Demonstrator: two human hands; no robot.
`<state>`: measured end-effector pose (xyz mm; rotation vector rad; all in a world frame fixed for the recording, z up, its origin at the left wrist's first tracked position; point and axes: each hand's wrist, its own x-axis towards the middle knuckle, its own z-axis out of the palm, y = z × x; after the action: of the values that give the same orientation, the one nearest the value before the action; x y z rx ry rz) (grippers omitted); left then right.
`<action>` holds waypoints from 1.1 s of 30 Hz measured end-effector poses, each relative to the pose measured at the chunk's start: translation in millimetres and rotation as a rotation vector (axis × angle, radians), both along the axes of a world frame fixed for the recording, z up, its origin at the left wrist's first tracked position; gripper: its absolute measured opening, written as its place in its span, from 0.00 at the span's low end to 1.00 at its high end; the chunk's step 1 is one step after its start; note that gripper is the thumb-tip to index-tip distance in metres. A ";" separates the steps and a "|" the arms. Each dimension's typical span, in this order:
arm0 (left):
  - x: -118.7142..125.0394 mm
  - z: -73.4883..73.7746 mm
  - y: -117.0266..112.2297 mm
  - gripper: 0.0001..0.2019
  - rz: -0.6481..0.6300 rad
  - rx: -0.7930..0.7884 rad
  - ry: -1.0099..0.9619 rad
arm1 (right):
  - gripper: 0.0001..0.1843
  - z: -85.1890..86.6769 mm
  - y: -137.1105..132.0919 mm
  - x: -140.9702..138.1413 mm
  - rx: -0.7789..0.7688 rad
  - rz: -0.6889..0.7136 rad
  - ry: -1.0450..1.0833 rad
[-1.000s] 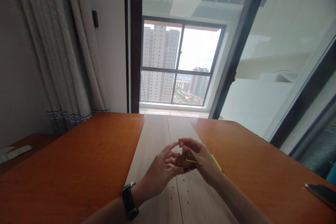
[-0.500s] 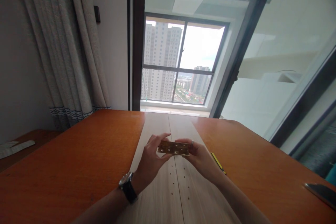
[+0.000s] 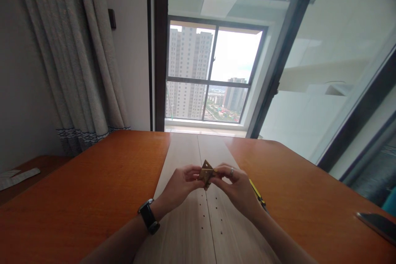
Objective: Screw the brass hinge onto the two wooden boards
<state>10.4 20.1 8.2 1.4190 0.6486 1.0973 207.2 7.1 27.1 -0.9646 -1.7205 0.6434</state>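
A small brass hinge (image 3: 206, 172) stands folded and tilted above the middle of the pale wooden boards (image 3: 188, 231), its leaf showing screw holes. My left hand (image 3: 181, 185) pinches one side of it, and my right hand (image 3: 235, 187) grips the other. Fingers of both hands hide much of the hinge. Below my hands, a row of small drilled holes runs along each side of the seam between the boards. A yellow-handled tool (image 3: 256, 194) lies just past my right hand, partly hidden by it.
The boards lie on an orange wooden table (image 3: 77, 173). A dark phone (image 3: 379, 225) rests near its right edge. A black watch (image 3: 148, 215) is on my left wrist. Curtains hang at the left, with a glass partition at the right.
The hinge, flat and open between my hands before, is now folded and tilted upright. My hands have drawn closer together.
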 end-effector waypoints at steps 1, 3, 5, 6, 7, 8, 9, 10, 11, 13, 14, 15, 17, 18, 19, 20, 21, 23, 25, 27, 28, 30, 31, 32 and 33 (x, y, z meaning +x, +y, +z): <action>0.3 0.3 -0.8 0.17 0.025 0.022 0.019 | 0.06 0.4 -0.9 -0.1 0.026 0.004 -0.008; 0.7 1.2 -3.0 0.14 0.129 0.106 0.106 | 0.05 0.9 -2.4 0.1 0.090 0.018 -0.031; 0.5 1.4 -4.9 0.13 0.215 0.184 0.184 | 0.05 0.7 -3.0 0.6 0.154 0.024 -0.064; 0.4 1.1 -5.5 0.13 0.246 0.207 0.203 | 0.05 0.4 -3.1 1.0 0.177 0.021 -0.081; 0.2 0.5 -5.8 0.14 0.271 0.224 0.208 | 0.05 0.0 -3.1 1.2 0.192 0.016 -0.093; 0.1 0.0 -5.8 0.15 0.294 0.239 0.202 | 0.05 -0.3 -3.1 1.5 0.201 0.011 -0.104; 0.1 -0.6 -5.6 0.16 0.314 0.253 0.187 | 0.06 -0.5 -3.2 1.6 0.206 0.008 -0.112; 0.4 -0.9 -5.4 0.16 0.326 0.264 0.166 | 0.06 -0.5 -3.4 1.5 0.209 0.009 -0.117; 0.9 -1.0 -5.3 0.16 0.329 0.265 0.138 | 0.05 -0.5 -3.7 1.4 0.211 0.012 -0.119; 2.7 -0.3 -6.0 0.14 0.266 0.210 0.065 | 0.04 0.0 -4.4 1.1 0.209 0.016 -0.114; 3.9 0.5 -6.9 0.13 0.202 0.157 0.023 | 0.04 0.2 -4.4 1.0 0.202 0.016 -0.106; 5.2 1.4 -8.1 0.13 0.127 0.099 -0.023 | 0.03 0.5 -4.1 0.9 0.186 0.015 -0.093; 7.5 3.0 -10.9 0.14 -0.013 -0.007 -0.109 | 0.06 1.0 -2.2 0.9 0.114 0.008 -0.044; 8.4 3.6 -12.3 0.16 -0.059 -0.048 -0.143 | 0.10 1.1 -0.8 0.8 0.046 0.012 -0.002; 9.0 3.8 -13.3 0.18 -0.087 -0.082 -0.171 | 0.15 1.2 0.7 0.6 -0.038 0.022 0.045; 9.3 3.7 -14.1 0.20 -0.110 -0.114 -0.193 | 0.19 1.1 2.2 0.1 -0.128 0.042 0.089; 9.4 3.4 -14.6 0.23 -0.130 -0.144 -0.209 | 0.23 1.1 3.3 -0.6 -0.212 0.069 0.124; 9.2 2.4 -14.9 0.26 -0.167 -0.186 -0.233 | 0.26 1.1 4.1 -2.4 -0.341 0.138 0.154; 9.0 1.8 -15.1 0.27 -0.181 -0.209 -0.247 | 0.28 1.3 3.2 -4.0 -0.407 0.189 0.156; 9.2 1.8 -16.0 0.27 -0.160 -0.220 -0.250 | 0.30 1.6 1.7 -4.4 -0.454 0.215 0.175; 9.5 2.1 -16.6 0.28 -0.134 -0.224 -0.244 | 0.30 1.7 1.0 -4.1 -0.472 0.218 0.187; 10.2 2.8 -17.8 0.28 -0.063 -0.229 -0.222 | 0.29 1.3 0.6 -2.7 -0.500 0.218 0.214; 10.4 3.2 -18.0 0.28 -0.027 -0.229 -0.211 | 0.29 0.8 1.0 -1.9 -0.512 0.220 0.230; 10.4 3.6 -17.9 0.27 0.004 -0.228 -0.204 | 0.28 0.1 1.6 -1.2 -0.523 0.226 0.246; 10.2 3.9 -17.5 0.26 0.025 -0.228 -0.201 | 0.28 -0.9 2.6 -0.5 -0.532 0.233 0.265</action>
<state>20.6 2.7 12.1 1.0931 0.6264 1.1303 206.7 9.7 26.2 -0.9847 -1.4595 1.3672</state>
